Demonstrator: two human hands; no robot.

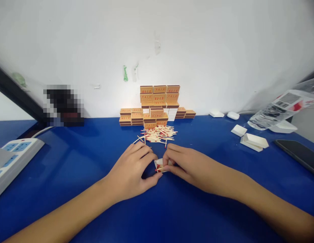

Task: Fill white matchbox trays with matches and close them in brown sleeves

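A small white matchbox tray [159, 162] rests on the blue table between my hands, with several red-tipped matches [160, 168] in it. My left hand [134, 168] steadies the tray's left end, thumb at the near side and index finger at the far side. At the right end, my right hand [183, 162] has thumb and fingertips closed on matches at the tray. Its fingers hide the tray's right part. Just beyond both hands lies a loose heap of matches [159, 134], heads pointing in mixed directions.
Orange matchboxes [159, 98] stand stacked against the wall. White empty trays [254, 141] lie at right, near a white rounded case [233, 115], a plastic bottle [270, 113] and a black phone [298, 153]. A power strip [20, 152] sits at left, before a pixelated dark object [64, 106].
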